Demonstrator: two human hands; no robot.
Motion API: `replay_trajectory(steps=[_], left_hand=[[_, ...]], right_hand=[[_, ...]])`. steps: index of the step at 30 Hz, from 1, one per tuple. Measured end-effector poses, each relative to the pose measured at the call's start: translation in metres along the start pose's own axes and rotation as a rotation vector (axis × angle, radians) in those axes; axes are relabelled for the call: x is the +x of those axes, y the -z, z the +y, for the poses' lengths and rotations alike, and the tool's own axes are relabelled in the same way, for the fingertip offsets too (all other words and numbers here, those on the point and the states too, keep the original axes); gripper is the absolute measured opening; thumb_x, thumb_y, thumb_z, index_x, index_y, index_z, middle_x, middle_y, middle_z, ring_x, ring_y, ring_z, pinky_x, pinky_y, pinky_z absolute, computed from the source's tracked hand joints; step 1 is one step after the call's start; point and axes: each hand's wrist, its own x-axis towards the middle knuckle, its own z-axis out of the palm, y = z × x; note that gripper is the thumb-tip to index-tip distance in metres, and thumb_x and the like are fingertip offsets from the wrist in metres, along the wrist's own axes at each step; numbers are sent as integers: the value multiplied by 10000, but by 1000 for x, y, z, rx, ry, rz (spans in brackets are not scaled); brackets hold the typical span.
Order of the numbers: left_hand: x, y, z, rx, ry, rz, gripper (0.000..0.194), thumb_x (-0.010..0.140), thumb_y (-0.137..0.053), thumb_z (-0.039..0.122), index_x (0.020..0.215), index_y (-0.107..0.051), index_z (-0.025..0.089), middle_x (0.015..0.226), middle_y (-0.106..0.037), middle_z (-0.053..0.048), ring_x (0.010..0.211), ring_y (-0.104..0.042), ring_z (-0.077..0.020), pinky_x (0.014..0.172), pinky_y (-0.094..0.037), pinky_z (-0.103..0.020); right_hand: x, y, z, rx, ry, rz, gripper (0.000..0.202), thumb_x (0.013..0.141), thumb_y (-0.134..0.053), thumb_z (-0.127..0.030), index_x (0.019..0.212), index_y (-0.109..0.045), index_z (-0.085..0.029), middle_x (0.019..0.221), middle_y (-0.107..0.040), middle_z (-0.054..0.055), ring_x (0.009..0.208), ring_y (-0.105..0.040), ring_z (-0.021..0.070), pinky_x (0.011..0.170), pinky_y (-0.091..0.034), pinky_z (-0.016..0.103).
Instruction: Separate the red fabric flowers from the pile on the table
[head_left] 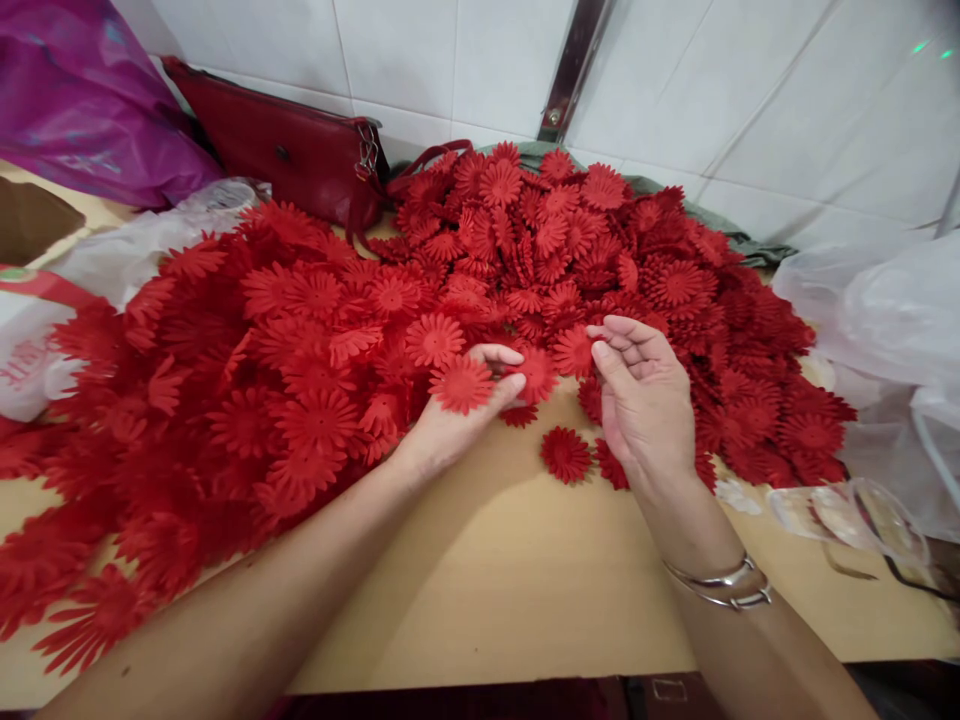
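My left hand (469,420) pinches a red flower piece (537,376) between thumb and fingers, and another red flower piece (460,385) lies against the back of that hand. To the right, my right hand (645,395) has thumb and fingertips closed on the edge of a red flower piece (574,351). The two held pieces are close together, above the table's middle. Single red flower pieces, one of them a darker one (566,455), lie on the table beneath and beside my right hand.
A loose red flower heap (300,370) spreads at left; a denser heap (555,230) fills the back and right. Around the wooden table (480,600) are a dark red bag (277,140), a purple bag (97,100), clear plastic bags (900,310) and glasses (885,525). A tiled wall stands behind.
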Motion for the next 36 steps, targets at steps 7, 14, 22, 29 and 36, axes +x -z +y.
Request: replay_trajectory(steps=[7, 14, 22, 29, 36], left_hand=[[-19, -20, 18, 59, 56, -352, 120, 890, -754, 268, 948, -693, 182, 994, -691, -50, 997, -656, -174, 995, -512, -324], [-5, -10, 25, -526, 205, 99, 220, 869, -769, 365, 1040, -688, 253, 977, -736, 2, 1058, -723, -183, 992, -586, -329], [-28, -33, 8, -500, 447, -308, 310, 753, -900, 334, 945, -703, 191, 862, -676, -2, 759, -642, -105, 765, -560, -261], [-25, -30, 5, -259, 289, -277, 277, 850, -820, 400, 982, -678, 201, 889, -606, 7, 816, -531, -94, 777, -435, -220], [-27, -33, 9, -172, 385, -529, 378, 832, -821, 463, 978, -647, 160, 825, -567, 12, 746, -487, -92, 744, -393, -232]], right_hand=[[9, 13, 5, -97, 145, 142, 235, 789, -821, -262, 991, -701, -247, 973, -686, 12, 933, -658, 164, 987, -530, 359], [9, 14, 9, -137, 127, 116, 186, 857, -756, -302, 1028, -694, -260, 997, -643, 17, 921, -621, 170, 910, -538, 340], [9, 14, 7, -87, 2, 36, 321, 790, -832, -366, 1078, -711, -290, 1033, -673, 16, 946, -639, 165, 944, -561, 343], [3, 0, -2, -11, -178, 32, 403, 691, -891, -332, 1064, -758, -254, 925, -705, 4, 853, -618, 159, 851, -562, 322], [3, 0, -1, 112, -231, 44, 341, 649, -907, -295, 875, -658, -237, 853, -663, -43, 790, -615, 118, 801, -516, 265]])
